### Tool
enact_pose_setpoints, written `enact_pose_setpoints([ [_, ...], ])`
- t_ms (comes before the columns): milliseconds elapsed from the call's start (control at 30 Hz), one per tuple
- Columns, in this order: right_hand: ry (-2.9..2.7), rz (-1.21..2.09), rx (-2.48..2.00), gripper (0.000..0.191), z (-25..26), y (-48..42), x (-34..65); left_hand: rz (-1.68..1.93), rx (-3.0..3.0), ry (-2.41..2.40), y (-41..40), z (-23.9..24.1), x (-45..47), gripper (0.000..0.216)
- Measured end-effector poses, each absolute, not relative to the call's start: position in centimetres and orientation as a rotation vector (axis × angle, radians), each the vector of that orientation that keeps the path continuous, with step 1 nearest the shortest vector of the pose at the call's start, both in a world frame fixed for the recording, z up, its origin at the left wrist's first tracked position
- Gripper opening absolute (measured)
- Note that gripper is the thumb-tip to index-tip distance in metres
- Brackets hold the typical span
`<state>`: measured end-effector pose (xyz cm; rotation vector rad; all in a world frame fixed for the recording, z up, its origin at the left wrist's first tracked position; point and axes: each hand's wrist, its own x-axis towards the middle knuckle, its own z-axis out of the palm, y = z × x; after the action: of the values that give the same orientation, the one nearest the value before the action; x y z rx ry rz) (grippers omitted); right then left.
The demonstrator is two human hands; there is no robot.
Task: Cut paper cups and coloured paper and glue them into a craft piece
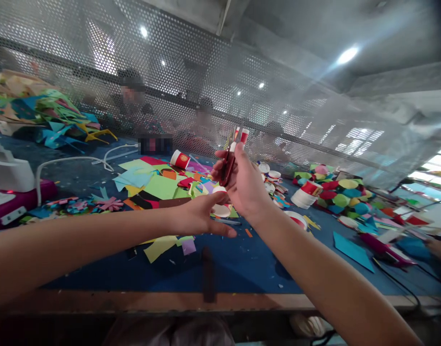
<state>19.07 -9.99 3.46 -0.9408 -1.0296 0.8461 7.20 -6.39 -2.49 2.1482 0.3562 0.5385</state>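
My right hand [247, 185] is raised over the middle of the table, its fingers closed around a pair of scissors [228, 166] with dark red handles. The blades point up and away, in front of a red and white paper cup [243, 136]. Lower and to the left, my left hand [202, 214] reaches in with thumb and fingers spread apart and nothing visible in its grasp. A white round paper piece [221, 210] lies just behind its fingers. Coloured paper sheets [163, 186] are scattered beyond my left forearm.
Another red and white cup [179, 159] lies tipped among the paper. At right are stacked cups [307, 194], a colourful paper pile [345, 194] and a blue sheet [353, 251]. A purple power strip [22, 204] with white cables sits left. Perforated metal mesh [191, 96] stands behind.
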Motion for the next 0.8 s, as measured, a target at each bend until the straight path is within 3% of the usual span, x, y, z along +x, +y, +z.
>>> enact_pose_setpoints([
  [300,-1.028,0.944,-0.853,0.045,5.7,-8.4,17.8,0.478,2.572,0.353,-5.7,-4.0,8.4,0.051],
  [467,-1.069,0.976,-0.803,0.045,6.5,-8.0,16.5,0.420,2.816,0.306,-6.3,-4.6,9.1,0.021],
  [667,-1.100,0.821,-0.852,0.051,9.5,-9.0,18.8,0.409,2.994,0.480,-4.9,-4.5,6.6,0.026],
  [800,-1.074,0.618,-1.059,0.055,11.8,-10.7,22.5,0.629,2.974,0.739,-0.3,-3.2,2.3,0.024],
])
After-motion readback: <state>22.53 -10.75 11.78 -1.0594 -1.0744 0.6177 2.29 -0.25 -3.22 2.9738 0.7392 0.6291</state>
